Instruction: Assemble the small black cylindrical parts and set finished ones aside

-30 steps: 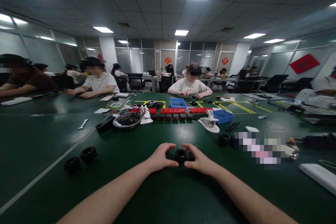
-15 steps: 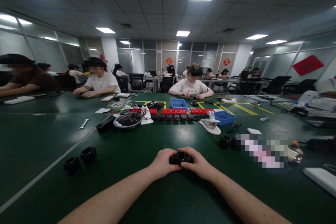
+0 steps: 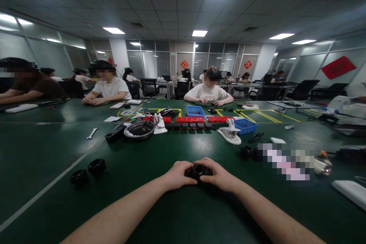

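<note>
Low over the near middle of the green table, both hands hold one black plastic fitting (image 3: 198, 169) with a round opening facing up towards me. My left hand (image 3: 178, 175) is closed on its left end, thumb along the near side. Around the right end wraps my right hand (image 3: 217, 175), its thumb just under the opening. The fingers hide both ends of the part, and I cannot tell whether it touches the table. To the left lie two black ribbed rings, a nearer one (image 3: 79, 178) and a farther one (image 3: 97, 166). Another black ring (image 3: 246, 151) lies to the right.
Farther back are a wrench (image 3: 92, 134), a round metal-rimmed dish (image 3: 139, 131), red socket strips (image 3: 190, 119), a white clip stand (image 3: 230, 132) and a blue basket (image 3: 245, 126). A white box (image 3: 350, 194) is at the right. Several people sit around the tables.
The fitting has turned or tilted slightly in my hands, and my right fingers have shifted a little over it. Both hands keep their grip. The rest of the table looks the same.
</note>
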`<state>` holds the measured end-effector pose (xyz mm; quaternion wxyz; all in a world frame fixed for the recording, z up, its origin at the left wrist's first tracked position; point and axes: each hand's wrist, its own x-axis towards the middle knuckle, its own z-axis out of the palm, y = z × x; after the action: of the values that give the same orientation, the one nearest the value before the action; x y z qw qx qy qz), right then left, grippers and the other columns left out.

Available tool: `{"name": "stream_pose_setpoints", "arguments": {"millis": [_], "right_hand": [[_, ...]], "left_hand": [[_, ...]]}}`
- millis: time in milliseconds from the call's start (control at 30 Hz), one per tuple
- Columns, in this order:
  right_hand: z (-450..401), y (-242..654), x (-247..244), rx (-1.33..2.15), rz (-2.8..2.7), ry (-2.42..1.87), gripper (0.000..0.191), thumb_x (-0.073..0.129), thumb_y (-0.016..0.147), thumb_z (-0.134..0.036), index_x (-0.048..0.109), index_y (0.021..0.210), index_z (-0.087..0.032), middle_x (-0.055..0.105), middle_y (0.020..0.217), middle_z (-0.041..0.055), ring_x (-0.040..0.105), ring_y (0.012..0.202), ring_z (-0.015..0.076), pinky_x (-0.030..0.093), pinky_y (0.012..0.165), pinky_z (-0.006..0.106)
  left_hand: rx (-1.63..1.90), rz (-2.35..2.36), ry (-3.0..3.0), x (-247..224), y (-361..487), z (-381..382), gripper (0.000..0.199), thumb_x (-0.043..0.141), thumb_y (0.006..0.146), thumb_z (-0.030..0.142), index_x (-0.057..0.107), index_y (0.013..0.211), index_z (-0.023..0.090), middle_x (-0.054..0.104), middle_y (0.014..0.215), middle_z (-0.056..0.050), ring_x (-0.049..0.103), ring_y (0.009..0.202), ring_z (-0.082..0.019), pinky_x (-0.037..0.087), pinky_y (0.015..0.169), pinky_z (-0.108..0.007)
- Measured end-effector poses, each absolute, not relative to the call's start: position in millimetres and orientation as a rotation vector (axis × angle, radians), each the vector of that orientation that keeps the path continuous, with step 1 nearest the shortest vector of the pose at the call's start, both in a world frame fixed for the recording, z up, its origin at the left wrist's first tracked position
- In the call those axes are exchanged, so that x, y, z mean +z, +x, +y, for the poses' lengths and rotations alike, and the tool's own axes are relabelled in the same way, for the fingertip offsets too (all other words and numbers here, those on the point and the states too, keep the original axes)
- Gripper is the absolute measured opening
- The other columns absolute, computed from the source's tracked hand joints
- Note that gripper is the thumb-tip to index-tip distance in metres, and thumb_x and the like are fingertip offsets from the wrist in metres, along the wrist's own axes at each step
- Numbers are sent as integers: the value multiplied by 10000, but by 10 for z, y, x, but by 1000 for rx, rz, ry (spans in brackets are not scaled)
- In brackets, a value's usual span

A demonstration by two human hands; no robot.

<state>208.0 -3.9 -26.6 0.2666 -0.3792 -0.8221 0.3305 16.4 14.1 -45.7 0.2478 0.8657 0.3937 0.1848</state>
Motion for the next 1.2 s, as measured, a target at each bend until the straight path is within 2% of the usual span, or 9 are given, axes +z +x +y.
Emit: {"name": "stream_pose_setpoints", "arguments": {"millis": [200, 400, 600, 733, 833, 900, 1033, 1100, 1200], "right_hand": [[-139, 1901, -337, 456, -2098, -1437, 274, 643, 585, -305, 526, 795, -175, 521, 774, 11, 491, 733, 163, 372, 618, 253], [-216, 1737, -429, 106, -2005, -1677, 326, 577, 613, -469, 459, 722, -185, 521, 731, 25, 492, 699, 181, 331, 556, 256], [-138, 1897, -402, 419, -2105, -1399, 281, 597, 633, -349, 517, 843, -181, 511, 841, 28, 484, 801, 179, 370, 686, 284], [-103, 1965, -434, 622, -2069, -1276, 577, 622, 605, -357, 403, 1111, -187, 456, 1026, 62, 452, 932, 200, 363, 781, 324], [-136, 1893, -482, 509, -1918, -1405, 697, 671, 512, -415, 375, 1095, -173, 453, 1003, 65, 456, 899, 213, 369, 756, 332], [-165, 1820, -507, 431, -1864, -1450, 617, 683, 492, -409, 418, 996, -171, 475, 922, 48, 465, 841, 204, 374, 722, 321], [-172, 1771, -491, 440, -1903, -1394, 295, 632, 589, -318, 486, 802, -177, 484, 804, 22, 465, 772, 177, 378, 681, 293], [-139, 1822, -452, 529, -1967, -1289, 240, 610, 624, -282, 520, 820, -179, 485, 830, 26, 465, 804, 176, 378, 718, 297], [-65, 1941, -396, 738, -2094, -1088, 325, 596, 655, -287, 538, 961, -192, 487, 898, 33, 464, 870, 179, 364, 787, 311]], "left_hand": [[629, 1334, 2282, -519, 270, 48, 361, 626, 575, 432, 570, 820, 173, 571, 791, -16, 519, 741, -185, 374, 627, -255], [666, 1508, 2290, -511, 327, -41, 271, 617, 590, 338, 552, 802, 182, 570, 813, -26, 512, 797, -203, 363, 708, -296], [639, 1365, 2342, -474, 248, 14, 360, 602, 588, 440, 563, 835, 181, 569, 812, -26, 508, 792, -204, 369, 690, -286], [555, 1193, 2368, -427, 166, 62, 407, 579, 611, 470, 564, 912, 197, 570, 858, -24, 508, 803, -199, 377, 690, -276], [588, 1178, 2397, -408, 162, 47, 519, 605, 572, 489, 517, 1007, 221, 554, 935, -32, 488, 861, -217, 366, 738, -299], [614, 1235, 2417, -414, 193, 26, 562, 639, 523, 491, 511, 997, 219, 546, 933, -37, 481, 866, -229, 359, 746, -309], [602, 1385, 2402, -457, 249, 29, 392, 637, 544, 455, 556, 820, 188, 549, 822, -34, 493, 807, -220, 360, 705, -295], [584, 1355, 2396, -473, 238, 65, 391, 640, 540, 467, 563, 804, 189, 551, 799, -23, 496, 793, -212, 361, 694, -285], [539, 1231, 2402, -465, 185, 123, 439, 659, 513, 477, 572, 843, 201, 558, 805, -7, 500, 791, -202, 364, 689, -274]]}}
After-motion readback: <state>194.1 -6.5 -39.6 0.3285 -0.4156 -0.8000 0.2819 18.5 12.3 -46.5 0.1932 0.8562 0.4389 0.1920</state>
